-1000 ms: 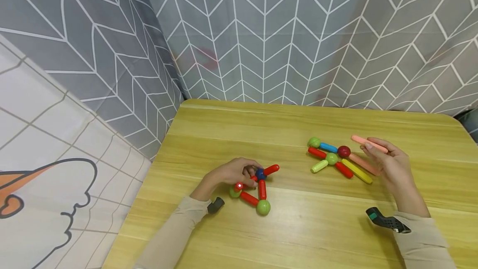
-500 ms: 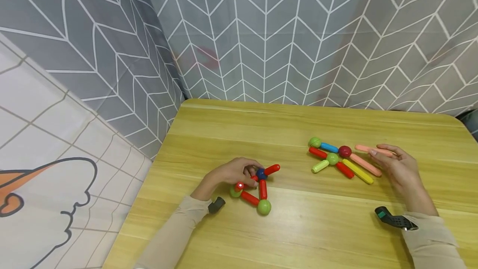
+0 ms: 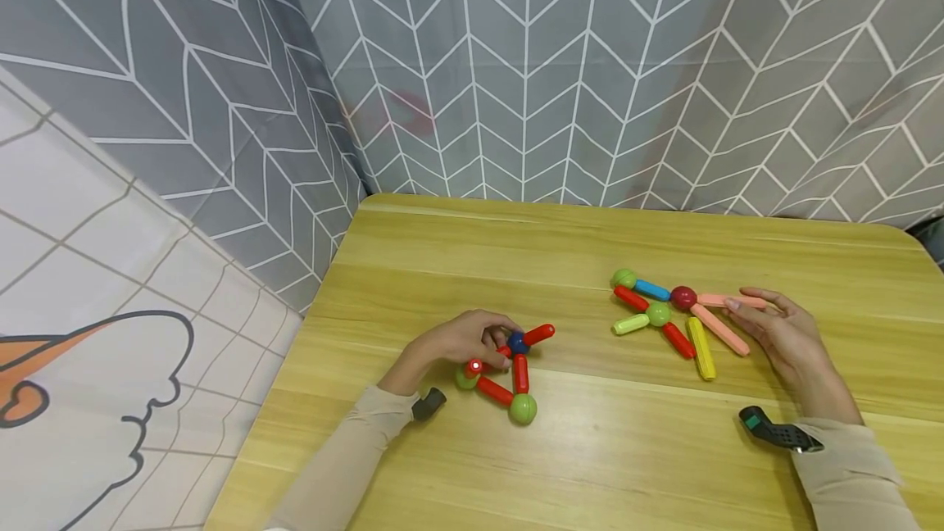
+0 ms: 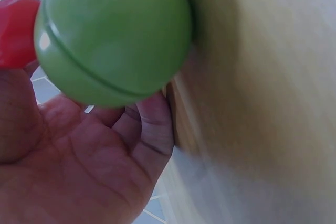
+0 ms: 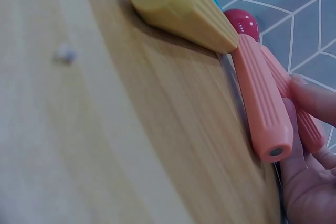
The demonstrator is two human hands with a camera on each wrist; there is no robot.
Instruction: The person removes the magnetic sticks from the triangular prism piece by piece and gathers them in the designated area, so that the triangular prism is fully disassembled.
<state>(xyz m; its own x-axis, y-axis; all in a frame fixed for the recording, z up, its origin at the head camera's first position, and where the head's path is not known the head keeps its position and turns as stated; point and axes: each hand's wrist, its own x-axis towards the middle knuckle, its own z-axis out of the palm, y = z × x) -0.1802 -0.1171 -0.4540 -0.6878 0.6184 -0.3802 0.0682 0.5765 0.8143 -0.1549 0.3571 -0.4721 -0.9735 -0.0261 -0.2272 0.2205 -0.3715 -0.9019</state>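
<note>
My right hand point(image 3: 789, 338) pinches a pink magnetic rod point(image 3: 730, 300), whose far end meets the dark red ball point(image 3: 683, 297). A second pink rod point(image 5: 262, 98) leads off the same ball, just in front of the held one. My left hand point(image 3: 468, 340) grips a red magnetic rod point(image 3: 503, 351) of a triangle built from red rods and balls. A blue ball point(image 3: 519, 342) and two green balls point(image 3: 523, 409) form its corners, and another red rod point(image 3: 539, 333) sticks out from the blue ball. In the left wrist view a green ball point(image 4: 115, 35) covers part of the fingers.
Left of the dark red ball, a blue rod point(image 3: 652, 290) runs to a green ball point(image 3: 624, 279). Nearby, another green ball point(image 3: 659, 315) joins red rods and a light green rod point(image 3: 630, 324). A yellow rod point(image 3: 701, 348) lies beside them. A patterned curtain point(image 3: 516, 72) hangs behind the table.
My right hand has lowered the pink rod and brought its end to the dark red ball. The yellow rod has swung round, its near end shifting left. My left hand stays put.
</note>
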